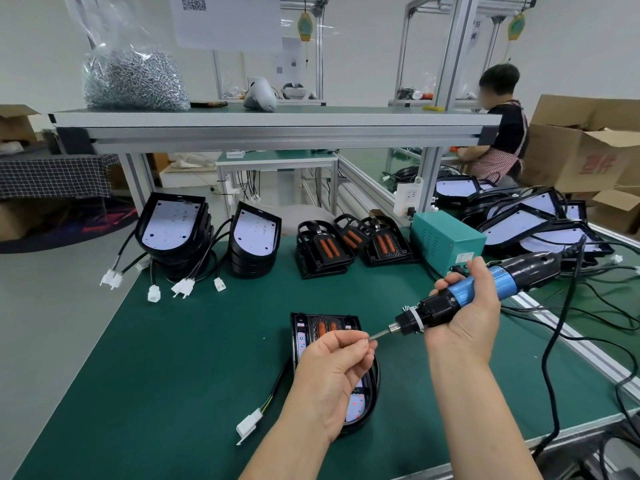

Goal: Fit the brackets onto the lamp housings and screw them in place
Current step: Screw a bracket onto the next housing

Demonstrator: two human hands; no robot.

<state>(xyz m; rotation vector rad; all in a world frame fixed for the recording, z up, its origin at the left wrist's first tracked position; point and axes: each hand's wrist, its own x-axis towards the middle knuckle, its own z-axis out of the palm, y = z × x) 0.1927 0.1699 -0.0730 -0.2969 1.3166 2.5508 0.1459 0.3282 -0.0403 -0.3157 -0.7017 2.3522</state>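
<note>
A black lamp housing (363, 403) lies flat on the green mat (194, 358) in front of me, with a black bracket (325, 323) carrying orange strips on its far end. My left hand (332, 372) hovers over the housing and pinches a small screw (367, 339) against the bit of the electric screwdriver (460, 299). My right hand (464, 306) grips the screwdriver's blue and black body, which is tilted with the bit pointing left and down. The housing's cable ends in a white connector (248, 424).
Two stacks of lamp housings (173, 230) with dangling connectors stand at the back left. Loose brackets (323, 249) sit beside a teal power box (446, 239). More housings (533, 220) pile at the right. A bag of screws (135, 81) rests on the shelf. Another person (502, 123) works behind.
</note>
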